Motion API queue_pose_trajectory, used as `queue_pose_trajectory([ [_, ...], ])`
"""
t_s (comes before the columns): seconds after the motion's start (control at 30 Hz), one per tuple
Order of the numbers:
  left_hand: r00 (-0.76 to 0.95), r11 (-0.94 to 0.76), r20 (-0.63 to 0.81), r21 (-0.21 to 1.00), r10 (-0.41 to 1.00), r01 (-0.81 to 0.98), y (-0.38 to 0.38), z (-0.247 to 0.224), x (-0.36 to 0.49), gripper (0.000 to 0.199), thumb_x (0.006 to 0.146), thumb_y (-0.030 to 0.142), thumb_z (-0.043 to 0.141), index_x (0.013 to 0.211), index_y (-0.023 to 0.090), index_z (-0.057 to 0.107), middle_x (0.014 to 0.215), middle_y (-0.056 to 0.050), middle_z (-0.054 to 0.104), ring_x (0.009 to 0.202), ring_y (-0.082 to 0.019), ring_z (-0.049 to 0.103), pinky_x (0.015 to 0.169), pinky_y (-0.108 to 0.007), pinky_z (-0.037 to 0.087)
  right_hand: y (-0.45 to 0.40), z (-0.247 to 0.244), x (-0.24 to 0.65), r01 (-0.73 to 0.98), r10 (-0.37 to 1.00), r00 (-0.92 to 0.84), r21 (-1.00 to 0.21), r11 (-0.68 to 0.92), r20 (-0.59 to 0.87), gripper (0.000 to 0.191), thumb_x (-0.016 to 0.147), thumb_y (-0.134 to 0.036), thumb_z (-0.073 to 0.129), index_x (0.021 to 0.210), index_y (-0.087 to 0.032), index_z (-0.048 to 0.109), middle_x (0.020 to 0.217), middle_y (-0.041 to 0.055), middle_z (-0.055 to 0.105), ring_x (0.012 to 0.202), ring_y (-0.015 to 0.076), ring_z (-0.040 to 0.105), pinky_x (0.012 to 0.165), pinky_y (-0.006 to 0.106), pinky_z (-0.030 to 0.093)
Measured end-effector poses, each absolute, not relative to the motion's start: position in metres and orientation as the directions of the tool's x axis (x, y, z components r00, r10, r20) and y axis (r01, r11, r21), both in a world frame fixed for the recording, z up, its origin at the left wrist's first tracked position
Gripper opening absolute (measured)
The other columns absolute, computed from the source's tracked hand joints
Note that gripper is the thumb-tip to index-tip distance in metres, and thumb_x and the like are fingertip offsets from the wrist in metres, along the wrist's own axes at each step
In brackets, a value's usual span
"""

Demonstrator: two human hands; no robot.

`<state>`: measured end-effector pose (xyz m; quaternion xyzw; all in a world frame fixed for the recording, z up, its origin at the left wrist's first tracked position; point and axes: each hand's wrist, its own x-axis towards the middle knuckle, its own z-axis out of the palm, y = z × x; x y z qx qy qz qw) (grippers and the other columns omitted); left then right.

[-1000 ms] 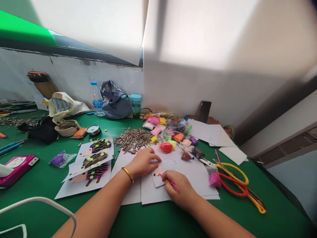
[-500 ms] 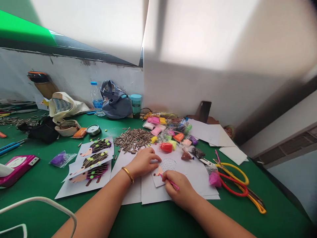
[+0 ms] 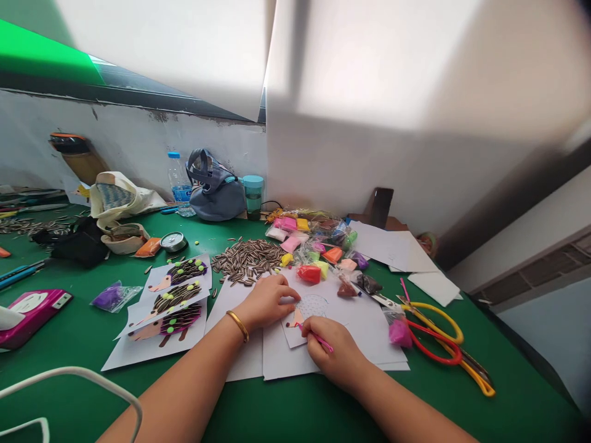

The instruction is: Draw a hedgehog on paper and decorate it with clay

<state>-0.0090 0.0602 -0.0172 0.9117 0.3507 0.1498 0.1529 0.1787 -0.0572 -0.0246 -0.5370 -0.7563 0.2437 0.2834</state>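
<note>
My right hand [image 3: 335, 354] is closed around a thin pink tool [image 3: 324, 343], its tip at the peach clay face on a small hedgehog drawing [image 3: 314, 306]. Light dotted marks fill the hedgehog's rounded back, and a dark nose shows at the left of the face. Fingers spread, my left hand [image 3: 270, 303] lies flat with its fingertips at the drawing's left edge; a gold bangle circles that wrist. Under both hands are white sheets [image 3: 286, 366]. A pile of striped seeds [image 3: 249, 258] sits just beyond my left hand.
Finished hedgehog cards [image 3: 173, 307] lie at left. Bagged clay [image 3: 309, 274] is heaped behind the drawing. Yellow- and red-handled scissors [image 3: 438, 338] rest at right. A purple clay bag [image 3: 111, 296], pink device [image 3: 34, 314], bottle [image 3: 180, 184] and blue bag [image 3: 217, 197] stand farther out.
The tip of the pink tool has shifted very slightly at the clay face. Both hands stay in nearly the same place.
</note>
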Motion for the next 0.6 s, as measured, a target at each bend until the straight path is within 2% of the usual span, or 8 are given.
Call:
queue_pose_trajectory([
  [0.6,0.712,-0.709,0.168,0.391,0.682,0.587,0.0609,-0.0178,-0.0088,0.023,0.08,0.03,0.071,0.102,0.034,0.074,0.094,-0.002,0.059,0.091,-0.019,0.057,0.08,-0.03,0.039,-0.0565,-0.0244,0.179,0.655,0.958,-0.254,-0.705,0.272,0.134,0.018,0.08,-0.009,0.047,0.083,-0.021,0.059,0.078,-0.0016,0.065,0.071,0.0139,0.057,0.065,0.024,0.038],
])
